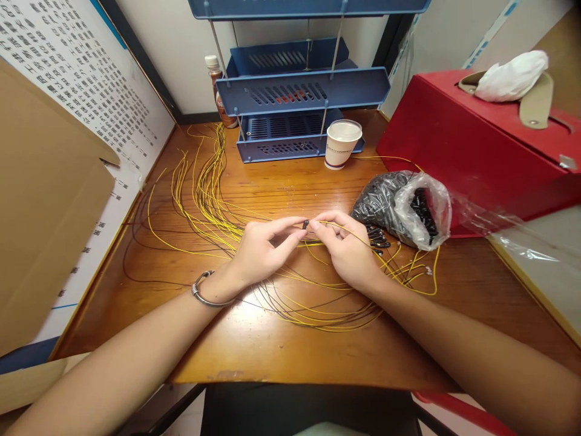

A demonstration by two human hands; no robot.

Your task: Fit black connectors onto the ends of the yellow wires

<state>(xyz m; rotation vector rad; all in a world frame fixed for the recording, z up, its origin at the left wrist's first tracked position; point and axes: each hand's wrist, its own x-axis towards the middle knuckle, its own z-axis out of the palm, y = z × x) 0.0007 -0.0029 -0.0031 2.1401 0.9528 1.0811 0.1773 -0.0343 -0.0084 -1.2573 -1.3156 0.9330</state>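
Note:
My left hand (267, 248) pinches a small black piece (305, 224) between thumb and forefinger; its exact kind is too small to tell. Close against it, my right hand (347, 245) is closed on a thin yellow wire (338, 225), which runs back over the hand. The fingertips of both hands nearly meet above the table. Many loose yellow and dark wires (213, 200) spread under and to the left of my hands. Beside my right hand lie several small black pieces (379, 237), in front of a clear plastic bag (399, 203) filled with more of them.
A blue tiered tray rack (304, 91) stands at the back of the wooden table (254, 357). A paper cup (342, 144) and a brown bottle (218, 91) flank it. On the right is a red box (436, 133) with white crumpled plastic on top. Cardboard (49, 200) leans at the left.

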